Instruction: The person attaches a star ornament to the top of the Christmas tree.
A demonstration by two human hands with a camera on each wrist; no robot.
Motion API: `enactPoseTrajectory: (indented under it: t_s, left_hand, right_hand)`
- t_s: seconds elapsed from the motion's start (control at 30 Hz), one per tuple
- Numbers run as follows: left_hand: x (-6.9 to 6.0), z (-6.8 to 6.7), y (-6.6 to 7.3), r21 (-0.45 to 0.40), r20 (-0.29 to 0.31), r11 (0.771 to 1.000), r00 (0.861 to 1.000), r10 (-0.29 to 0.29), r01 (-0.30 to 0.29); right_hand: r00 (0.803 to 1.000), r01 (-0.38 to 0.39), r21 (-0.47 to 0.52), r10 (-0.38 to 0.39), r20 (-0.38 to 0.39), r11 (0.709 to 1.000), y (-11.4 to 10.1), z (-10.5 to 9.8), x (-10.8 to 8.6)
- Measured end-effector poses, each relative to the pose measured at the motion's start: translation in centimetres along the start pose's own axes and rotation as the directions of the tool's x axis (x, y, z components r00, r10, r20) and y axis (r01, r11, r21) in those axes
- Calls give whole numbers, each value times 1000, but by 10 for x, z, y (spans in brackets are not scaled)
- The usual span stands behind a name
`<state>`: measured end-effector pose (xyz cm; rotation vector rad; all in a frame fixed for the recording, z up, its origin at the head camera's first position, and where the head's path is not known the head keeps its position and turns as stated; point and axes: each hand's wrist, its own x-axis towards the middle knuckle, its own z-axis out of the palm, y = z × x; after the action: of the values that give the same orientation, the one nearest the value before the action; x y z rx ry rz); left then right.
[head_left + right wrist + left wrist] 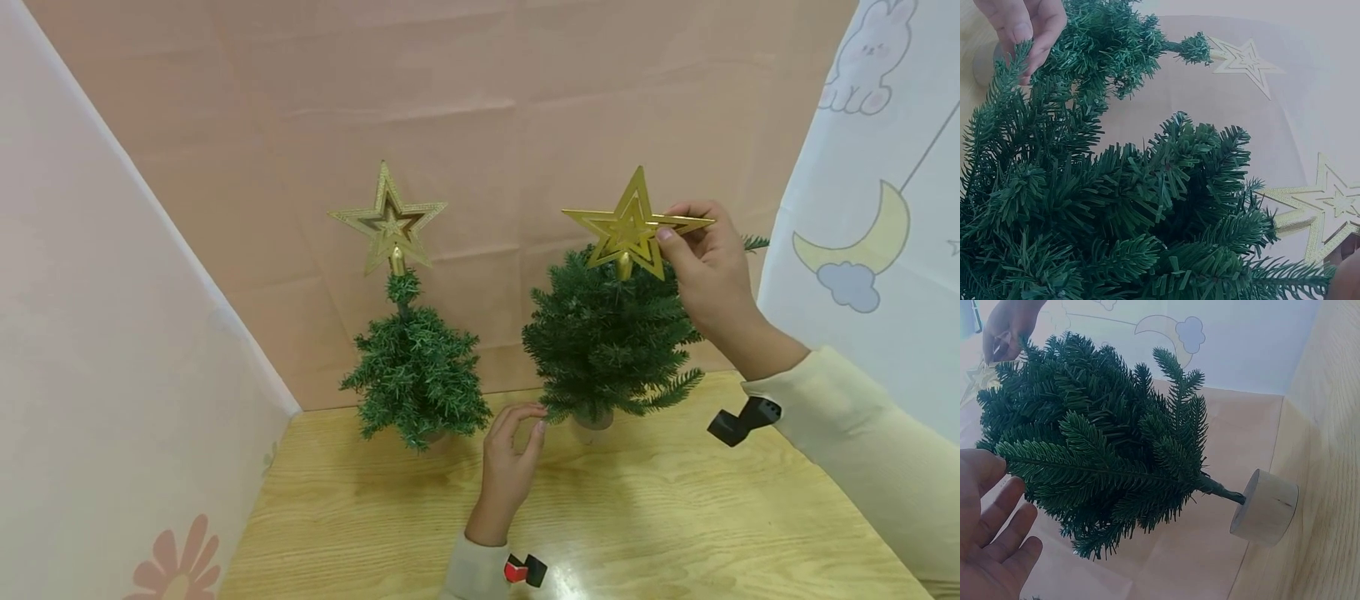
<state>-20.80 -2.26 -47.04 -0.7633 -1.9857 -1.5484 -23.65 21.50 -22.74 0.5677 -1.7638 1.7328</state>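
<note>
Fingers of our right hand pinch one arm of a gold star topper at the crown of the darker artificial Christmas tree on our bench. Our left hand curves loosely at a low branch tip; whether it pinches, we cannot tell.

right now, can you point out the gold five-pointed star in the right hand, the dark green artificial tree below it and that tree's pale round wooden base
Gold five-pointed star (630,232), head view: its centre
Dark green artificial tree (609,337), head view: mid foliage
Pale round wooden base (1269,509), left wrist view: curved side
</note>
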Motion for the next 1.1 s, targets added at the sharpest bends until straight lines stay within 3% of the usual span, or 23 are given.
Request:
enactPoseTrajectory:
  t_s: [0.63,1.1]
  left_hand:
    - [1,-1,3,-5,13,1000,1000,-19,19]
    - [-2,-1,3,-8,12,999,999,-40,40]
  right_hand:
    - [1000,-5,21,5,12,1000,3,-3,-5]
    - [998,-52,-47,53,17,998,6,-5,-5]
